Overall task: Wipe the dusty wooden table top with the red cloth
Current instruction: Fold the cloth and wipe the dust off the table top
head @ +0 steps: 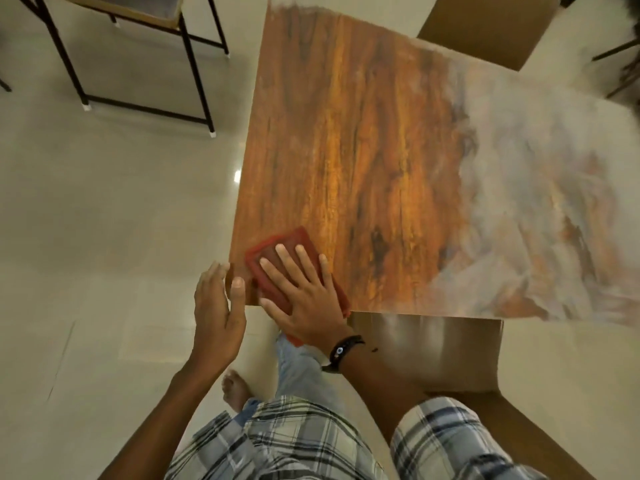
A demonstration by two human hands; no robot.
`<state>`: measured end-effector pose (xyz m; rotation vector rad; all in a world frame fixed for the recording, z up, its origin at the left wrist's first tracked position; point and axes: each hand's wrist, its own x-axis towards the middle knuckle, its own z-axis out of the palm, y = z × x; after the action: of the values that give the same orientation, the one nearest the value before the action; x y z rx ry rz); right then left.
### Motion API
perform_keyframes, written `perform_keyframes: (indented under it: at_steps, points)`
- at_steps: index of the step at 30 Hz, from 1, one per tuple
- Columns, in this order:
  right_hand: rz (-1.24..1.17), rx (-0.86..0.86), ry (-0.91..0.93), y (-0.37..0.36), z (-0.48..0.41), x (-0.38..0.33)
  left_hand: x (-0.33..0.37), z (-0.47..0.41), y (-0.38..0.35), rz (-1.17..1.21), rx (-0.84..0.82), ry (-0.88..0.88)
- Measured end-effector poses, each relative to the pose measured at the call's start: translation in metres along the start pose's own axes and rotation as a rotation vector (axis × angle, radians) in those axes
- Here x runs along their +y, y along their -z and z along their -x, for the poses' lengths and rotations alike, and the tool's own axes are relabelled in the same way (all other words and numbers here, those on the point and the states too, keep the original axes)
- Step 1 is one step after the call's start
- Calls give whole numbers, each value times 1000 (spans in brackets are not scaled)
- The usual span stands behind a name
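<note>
Pressing red cloth (pixel 294 241) flat under right hand (pixel 306 301), fingers (pixel 289 268) straight and spread, at the desk (pixel 363 150) corner. Left hand (pixel 216 306) open just beside them at the edge, holding nothing. Grey dust (pixel 554 202) lies well right of the fingers: use a flat palm, even pressure, overlapping strokes rightward.

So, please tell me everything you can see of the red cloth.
The cloth is red fabric, folded into a flat rectangular pad. It lies on the table's near left corner, on clean wood. The right hand presses flat on it, fingers spread. Its near end hangs slightly over the table edge. The left hand is close beside it.
</note>
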<state>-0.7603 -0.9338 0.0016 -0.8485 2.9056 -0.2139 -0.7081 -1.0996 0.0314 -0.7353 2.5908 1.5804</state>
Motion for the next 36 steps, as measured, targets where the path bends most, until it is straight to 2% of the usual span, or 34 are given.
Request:
perform_keyframes:
  at_steps: [9,12,15,19,23,30,36]
  points:
    - [52,-258,-328,41,91,145,-3,33,-10,-93,-87,-105]
    - [59,-351,-497,59,111,184,-7,47,-7,-134,-107,-137]
    - [21,-343,-681,66,117,188,-10,61,-2,-159,-119,-156]
    - [-138,-325,-795,65,104,160,-15,77,2,-162,-146,-125]
    - [-191,-347,-773,66,100,138,-16,90,1,-156,-169,-114]
    - [-106,-413,-573,71,98,116,7,108,-22,-59,-151,-91]
    - [267,-456,-313,81,96,140,32,138,-75,26,-182,-78]
